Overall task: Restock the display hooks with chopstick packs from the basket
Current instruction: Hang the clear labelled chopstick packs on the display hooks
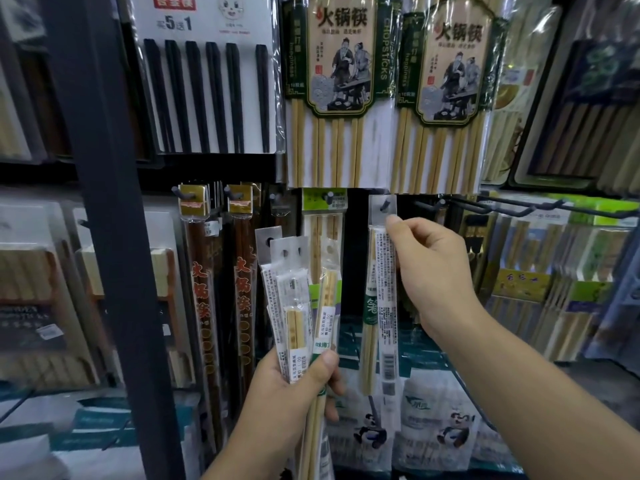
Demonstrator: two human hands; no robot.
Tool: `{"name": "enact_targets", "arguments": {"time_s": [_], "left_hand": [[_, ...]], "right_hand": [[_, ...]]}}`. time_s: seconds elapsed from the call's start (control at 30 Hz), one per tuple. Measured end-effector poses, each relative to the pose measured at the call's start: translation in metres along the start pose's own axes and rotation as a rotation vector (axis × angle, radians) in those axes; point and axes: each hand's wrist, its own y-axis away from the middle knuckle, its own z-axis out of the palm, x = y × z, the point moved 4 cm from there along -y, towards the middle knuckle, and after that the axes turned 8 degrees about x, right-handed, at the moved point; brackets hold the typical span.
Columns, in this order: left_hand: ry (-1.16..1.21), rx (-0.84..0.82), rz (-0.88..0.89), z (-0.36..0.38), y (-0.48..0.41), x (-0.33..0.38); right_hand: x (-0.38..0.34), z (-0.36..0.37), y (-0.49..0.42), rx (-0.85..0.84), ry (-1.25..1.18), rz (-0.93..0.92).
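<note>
Hands left (294,386), right (433,271) around chopstick packs (294,306)

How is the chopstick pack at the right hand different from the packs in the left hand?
The single pack hangs upright, its header hole on a hook; the bundle of packs is on no hook, fanned and tilted. The right hand pinches the single pack near its top; the left hand grips the bundle low down. Both are clear sleeves of pale chopsticks with white labels.
</note>
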Motion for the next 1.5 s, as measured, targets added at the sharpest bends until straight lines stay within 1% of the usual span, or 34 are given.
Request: {"name": "enact_targets", "arguments": {"time_s": [0.2,0.27,0.3,0.43,0.53,0.63,0.7,0.77,0.87,1.07,1.33,1.5], "left_hand": [[-0.022,0.003,0.03,0.002,0.003,0.008],[-0.006,-0.006,0.044,0.004,0.003,0.01],[0.009,-0.013,0.049,0.006,0.004,0.011],[0.024,-0.03,0.065,0.01,0.004,0.014],[-0.004,-0.046,0.068,0.011,0.005,0.012],[0.043,0.001,0.046,0.009,0.003,0.008],[0.003,0.08,0.072,0.002,0.0,0.006],[-0.024,0.109,0.076,-0.002,-0.002,0.003],[0.028,0.088,0.038,-0.004,-0.003,0.003],[-0.009,0.062,0.036,0.001,-0.003,0.006],[-0.042,0.053,0.036,0.003,-0.002,0.006],[-0.022,0.042,0.044,0.004,-0.002,0.009]], "right_hand": [[0.012,-0.01,0.008,0.114,0.097,-0.039],[0.014,-0.009,0.014,0.108,0.085,-0.049],[0.015,-0.007,0.018,0.07,0.069,-0.047],[0.012,0.009,0.037,-0.176,0.056,-0.022],[0.01,0.015,0.042,-0.237,0.005,-0.007],[0.004,0.014,0.037,-0.204,-0.034,-0.003],[-0.002,0.009,0.027,-0.138,-0.084,-0.002],[-0.01,0.003,0.017,-0.086,-0.112,-0.024],[-0.014,0.0,0.007,-0.048,-0.102,-0.054],[-0.012,-0.001,0.003,-0.013,-0.075,-0.021],[-0.016,0.0,-0.001,-0.013,-0.061,-0.04],[-0.003,-0.001,-0.001,-0.004,0.081,-0.075]]}}
